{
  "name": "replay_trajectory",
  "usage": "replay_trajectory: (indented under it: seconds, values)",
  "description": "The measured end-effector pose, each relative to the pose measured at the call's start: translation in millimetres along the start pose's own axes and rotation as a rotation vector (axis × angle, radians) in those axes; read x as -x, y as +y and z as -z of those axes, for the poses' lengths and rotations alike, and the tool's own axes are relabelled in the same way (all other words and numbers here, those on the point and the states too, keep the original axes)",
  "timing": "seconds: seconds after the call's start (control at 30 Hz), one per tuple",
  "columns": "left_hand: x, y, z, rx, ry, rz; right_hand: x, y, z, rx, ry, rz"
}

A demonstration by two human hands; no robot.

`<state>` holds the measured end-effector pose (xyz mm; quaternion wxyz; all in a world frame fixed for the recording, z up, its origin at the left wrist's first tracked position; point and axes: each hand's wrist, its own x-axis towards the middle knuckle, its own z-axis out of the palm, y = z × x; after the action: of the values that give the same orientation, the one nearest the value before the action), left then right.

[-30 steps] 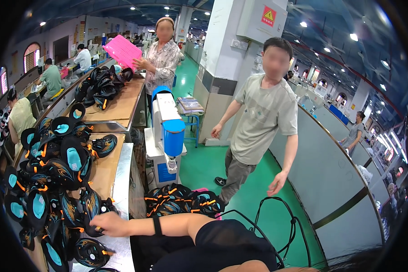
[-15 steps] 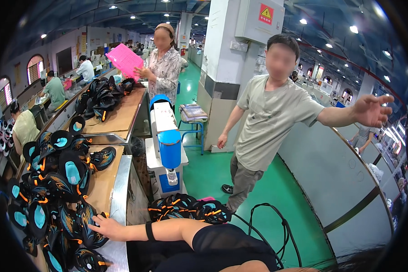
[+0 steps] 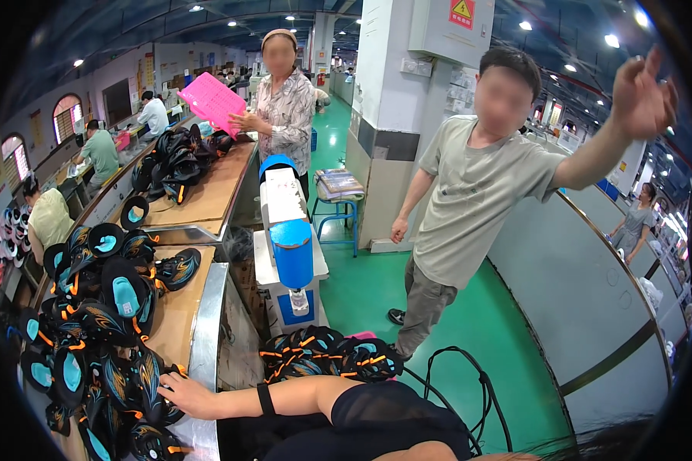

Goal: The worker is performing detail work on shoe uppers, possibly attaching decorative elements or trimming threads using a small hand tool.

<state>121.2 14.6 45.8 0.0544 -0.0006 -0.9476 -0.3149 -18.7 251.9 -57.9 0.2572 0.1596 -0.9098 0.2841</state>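
Note:
My right hand (image 3: pixel 188 394) reaches left from the lower edge over a heap of black shoe uppers (image 3: pixel 100 319). These have turquoise insides, orange loops and gold-blue patterns. Its fingers are apart and rest against the near right side of the heap, on a patterned upper (image 3: pixel 150 376); nothing appears gripped. A dark band circles that arm near the elbow. My left hand is out of the picture. The heap lies on a brown board (image 3: pixel 178 319) with a metal edge.
A co-worker in a pale T-shirt (image 3: pixel 469 200) stands ahead, one arm raised. Another person holds a pink basket (image 3: pixel 214 104) by a second shoe pile (image 3: pixel 178 161). A blue-white machine (image 3: pixel 292 253) stands between bench and aisle. More uppers (image 3: pixel 331 355) and black cables (image 3: pixel 480 384) lie nearby.
The co-worker in the pale T-shirt has raised the outstretched arm higher. The scene has shifted slightly rightward in view. My right hand stays at the heap, its fingers slightly more bent.

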Motion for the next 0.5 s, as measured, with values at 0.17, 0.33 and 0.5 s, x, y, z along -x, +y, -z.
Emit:
replay_trajectory:
  seconds: [0.17, 0.33, 0.5]
  values:
    - [-2.0, 16.2, 3.0, -0.065, -0.037, 0.068, 3.9, -19.3, -0.9, -0.369, -0.025, 0.061]
    - [-6.0, 29.4, 4.6, -0.218, -0.082, 0.132, 6.4, -48.3, -31.6, -0.815, -0.002, 0.243]
    - [-8.0, 27.0, 5.1, 0.002, -0.101, 0.115, 5.8, -72.6, -62.5, -0.968, -0.171, 0.38]
